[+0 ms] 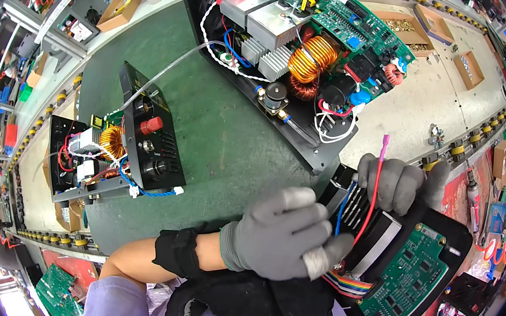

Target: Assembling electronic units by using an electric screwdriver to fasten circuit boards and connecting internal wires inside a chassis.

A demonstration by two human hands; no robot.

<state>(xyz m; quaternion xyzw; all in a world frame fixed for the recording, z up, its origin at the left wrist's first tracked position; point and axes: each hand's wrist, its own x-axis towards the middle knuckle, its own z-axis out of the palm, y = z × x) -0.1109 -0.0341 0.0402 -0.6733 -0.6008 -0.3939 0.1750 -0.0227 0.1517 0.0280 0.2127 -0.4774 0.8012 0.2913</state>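
Fingers (pixel 390 182) of the gray-gloved right hand (pixel 407 177), at three o'clock, curl over the upper edge of a black panel (pixel 451 228), gripping it at four o'clock, while the left hand (pixel 281 237), at five o'clock, bends its own fingers close by; whether they pinch anything cannot be told. Between one and two o'clock, a cardboard tray (pixel 414 36) holds small brass-colored pieces; at two, a smaller tray (pixel 475 73) holds a few little parts; between ten and eleven, a long cardboard box (pixel 124 20) carries something yellow. Soft gray fabric covers both hands, paler at the left fingertips. Glossy, ring-shaped copper coils (pixel 312 58) sit near finned metal heat sinks (pixel 274 66) in a large black chassis (pixel 307 155) toward twelve o'clock, and a smaller black unit (pixel 168 151) with a round red knob (pixel 151 124) stands at nine on a smooth green surface (pixel 216 198). Tilted and dark, the panel shows slots, a silvery strip (pixel 378 244) and a flat green circuit board (pixel 405 281) dotted with chips; a rainbow ribbon cable (pixel 348 285) lies at the board's edge, a blue wire (pixel 342 210) runs near the slots, and a pink-tipped red wire (pixel 373 195) rises before the right hand
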